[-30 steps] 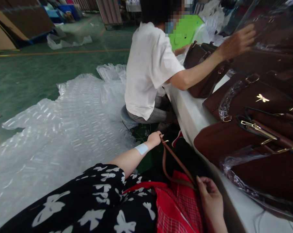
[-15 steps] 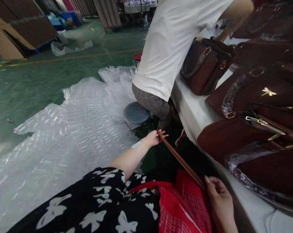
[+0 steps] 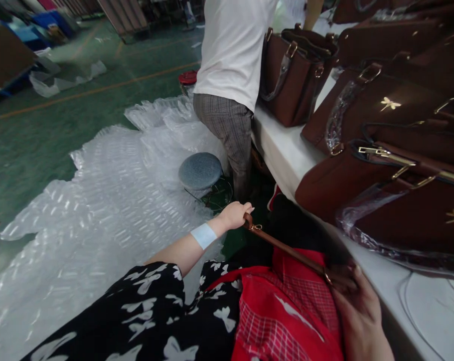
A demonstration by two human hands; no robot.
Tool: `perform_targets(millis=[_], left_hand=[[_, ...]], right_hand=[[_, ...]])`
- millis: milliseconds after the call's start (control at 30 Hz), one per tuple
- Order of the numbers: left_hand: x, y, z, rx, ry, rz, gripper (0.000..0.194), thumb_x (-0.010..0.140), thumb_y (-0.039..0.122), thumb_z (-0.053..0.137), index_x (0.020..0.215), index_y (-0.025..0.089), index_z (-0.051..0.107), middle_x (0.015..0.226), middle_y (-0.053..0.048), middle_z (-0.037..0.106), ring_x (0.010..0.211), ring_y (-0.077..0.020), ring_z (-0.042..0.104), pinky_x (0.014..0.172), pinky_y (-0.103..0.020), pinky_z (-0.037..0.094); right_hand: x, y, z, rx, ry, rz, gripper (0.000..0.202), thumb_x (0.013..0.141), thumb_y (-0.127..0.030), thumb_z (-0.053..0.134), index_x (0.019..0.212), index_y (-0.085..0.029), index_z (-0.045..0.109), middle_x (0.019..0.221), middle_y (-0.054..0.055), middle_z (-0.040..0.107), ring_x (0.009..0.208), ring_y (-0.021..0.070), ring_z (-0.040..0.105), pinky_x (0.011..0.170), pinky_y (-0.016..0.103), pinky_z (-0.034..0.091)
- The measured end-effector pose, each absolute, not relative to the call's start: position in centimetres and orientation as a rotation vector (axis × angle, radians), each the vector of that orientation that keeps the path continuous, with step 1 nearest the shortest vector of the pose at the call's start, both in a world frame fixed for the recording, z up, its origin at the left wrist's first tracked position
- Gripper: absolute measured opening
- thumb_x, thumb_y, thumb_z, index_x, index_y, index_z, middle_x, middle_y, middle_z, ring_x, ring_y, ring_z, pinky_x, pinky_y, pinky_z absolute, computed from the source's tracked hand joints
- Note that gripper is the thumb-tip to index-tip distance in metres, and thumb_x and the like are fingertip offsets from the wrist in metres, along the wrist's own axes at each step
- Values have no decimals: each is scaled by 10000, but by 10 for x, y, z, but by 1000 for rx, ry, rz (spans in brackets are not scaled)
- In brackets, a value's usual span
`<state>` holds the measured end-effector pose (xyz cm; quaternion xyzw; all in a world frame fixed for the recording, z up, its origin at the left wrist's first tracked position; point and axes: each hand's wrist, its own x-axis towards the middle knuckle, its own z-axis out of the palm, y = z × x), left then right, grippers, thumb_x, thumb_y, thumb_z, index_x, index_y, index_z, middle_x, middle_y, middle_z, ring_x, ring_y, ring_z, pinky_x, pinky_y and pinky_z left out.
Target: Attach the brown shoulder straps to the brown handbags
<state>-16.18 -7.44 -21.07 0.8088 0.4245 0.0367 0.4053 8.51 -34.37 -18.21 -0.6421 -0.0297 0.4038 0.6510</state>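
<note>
A brown strap [image 3: 287, 249] with gold hardware stretches between my two hands, above the red apron [image 3: 283, 301] on my lap. My left hand [image 3: 236, 214] is closed round its far end, where the strap loops over beside a gold clasp. Low on the right, my right hand [image 3: 362, 301] grips the near end, close to a gold ring; its fingers are somewhat blurred. Just right of my hands, a brown handbag [image 3: 324, 200] with a gold zip and plastic-wrapped handle lies on the white table [image 3: 283, 160].
More brown handbags [image 3: 294, 80] crowd the table. A person [image 3: 227, 65] in a white shirt stands ahead, by a round grey stool [image 3: 200, 171]. Clear air-cushion wrap [image 3: 110, 200] is heaped over the green floor [image 3: 61, 125] at left.
The strap's doubled length is now drawn out as a single band with a loop at my left hand. My right hand has closed further round its end. The person ahead has straightened up.
</note>
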Motion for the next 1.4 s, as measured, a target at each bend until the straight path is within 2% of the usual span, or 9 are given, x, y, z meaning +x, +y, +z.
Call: perform_targets(millis=[200, 333, 533, 667, 767, 900, 1000, 1233, 1400], left_hand=[[-176, -71, -212, 2320, 1058, -74, 265, 987, 355, 392, 932, 189, 591, 775, -92, 629, 880, -261, 609, 908, -372, 419], [-174, -74, -212, 2436, 960, -141, 307, 1004, 364, 348, 956, 178, 588, 813, -101, 643, 888, -253, 617, 919, -374, 411], [-164, -88, -219, 2478, 833, -241, 306, 1001, 336, 347, 967, 160, 595, 875, -130, 662, 940, -267, 633, 951, -408, 404], [-164, -106, -227, 2396, 733, -351, 159, 872, 236, 552, 990, 163, 631, 820, -99, 677, 875, -264, 658, 872, -374, 457], [-161, -123, -228, 2280, 607, -418, 289, 753, 186, 653, 1042, 198, 651, 847, -35, 705, 796, -208, 670, 744, -283, 487], [-148, -150, -222, 2183, 463, -344, 276, 848, 381, 640, 1075, 224, 652, 965, -24, 723, 861, -168, 674, 747, -233, 482], [-136, -168, -223, 2129, 526, -211, 349, 868, 539, 590, 839, 202, 676, 834, -64, 711, 846, -212, 670, 814, -297, 476], [-149, -140, -254, 1803, 1070, 24, 289, 944, 352, 486, 756, 179, 621, 884, -97, 683, 991, -252, 634, 975, -371, 428], [-176, -100, -259, 1460, 1221, 222, 491, 973, 535, 364, 772, 161, 611, 830, -79, 658, 945, -216, 634, 901, -330, 481]], right_hand=[[87, -365, -170, -1808, -625, 1040, 483, 579, -415, 796, 998, -210, 668, 896, 43, 695, 773, 212, 613, 674, 297, 470], [86, -363, -185, -2162, -556, 762, 354, 599, -466, 746, 840, -215, 680, 728, 18, 670, 661, 192, 566, 599, 291, 425], [75, -343, -193, -1700, 128, 652, 317, 648, -448, 752, 743, -164, 649, 664, -7, 589, 623, 131, 520, 581, 264, 459], [74, -343, -192, -1601, 156, 631, 308, 641, -430, 770, 681, -190, 581, 579, -52, 484, 543, 99, 443, 524, 253, 430], [76, -347, -196, -1622, 158, 634, 306, 650, -451, 772, 710, -199, 611, 624, -23, 552, 552, 121, 475, 507, 276, 423], [81, -351, -202, -1716, 170, 683, 391, 589, -501, 817, 748, -180, 660, 638, 4, 599, 575, 153, 509, 511, 299, 405], [81, -354, -205, -1797, 123, 680, 446, 594, -564, 804, 761, -177, 659, 630, -2, 588, 584, 154, 504, 524, 299, 394], [79, -359, -206, -1916, -140, 547, 470, 817, -694, 528, 754, -234, 600, 634, 31, 588, 607, 220, 545, 562, 369, 427], [90, -363, -202, -1966, -207, 605, 395, 825, -601, 593, 673, -240, 644, 606, 37, 588, 591, 220, 533, 541, 357, 379]])
